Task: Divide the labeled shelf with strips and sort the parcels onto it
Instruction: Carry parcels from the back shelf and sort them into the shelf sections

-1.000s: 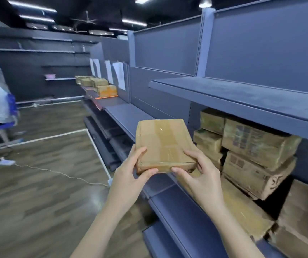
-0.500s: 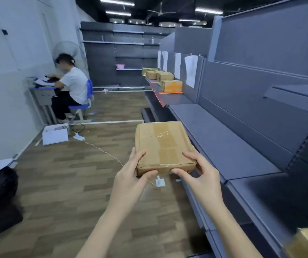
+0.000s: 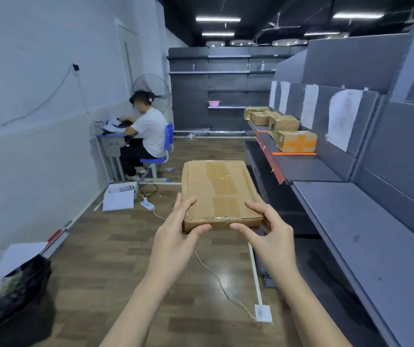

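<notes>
1. Your left hand (image 3: 175, 236) and right hand (image 3: 267, 234) both grip the flat parcel (image 3: 219, 194), carried over the aisle floor.
2. Your view has swung from the stocked shelves toward the labeled shelf (image 3: 298, 166) with its orange strip (image 3: 293, 153); delivery is likely next.

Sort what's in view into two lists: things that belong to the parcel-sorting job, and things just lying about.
Job:
- flat parcel, gripped by left hand and right hand
- labeled shelf with orange strip
- shelved parcels
- paper labels

Lying about:
- black bag
- power strip
- white box on floor
- pink basin
- fan
</notes>
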### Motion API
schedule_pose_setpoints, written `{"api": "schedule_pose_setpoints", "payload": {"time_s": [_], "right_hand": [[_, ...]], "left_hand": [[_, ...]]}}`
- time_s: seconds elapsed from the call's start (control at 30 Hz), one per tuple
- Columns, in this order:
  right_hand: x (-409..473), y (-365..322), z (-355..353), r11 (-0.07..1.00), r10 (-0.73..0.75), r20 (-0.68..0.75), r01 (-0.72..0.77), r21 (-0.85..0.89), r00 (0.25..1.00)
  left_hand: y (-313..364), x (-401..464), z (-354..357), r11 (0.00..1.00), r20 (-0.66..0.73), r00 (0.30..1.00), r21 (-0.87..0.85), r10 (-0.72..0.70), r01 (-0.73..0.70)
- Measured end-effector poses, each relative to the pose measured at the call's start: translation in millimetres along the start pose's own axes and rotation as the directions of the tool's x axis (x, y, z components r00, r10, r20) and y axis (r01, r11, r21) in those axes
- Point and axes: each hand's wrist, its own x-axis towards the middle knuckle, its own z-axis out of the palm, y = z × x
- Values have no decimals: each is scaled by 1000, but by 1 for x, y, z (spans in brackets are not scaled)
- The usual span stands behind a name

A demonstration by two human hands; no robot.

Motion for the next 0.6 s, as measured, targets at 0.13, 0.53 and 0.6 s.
{"api": "schedule_pose_setpoints", "payload": {"time_s": [0.13,0.53,0.6], "right_hand": [[68,43,36,1000,16,60,-16,-8,998],[337,190,166,1000,8,40,-8,16,999],[393,203,181,1000,-8,-4,7,-4,1000]], "left_hand": [[-46,63,16,998,-43,998,41,-47,49],[-219,348,70,999,-39,998,13,-39,40],[-236,411,77,1000,-25,1000,6,-9,9]]}}
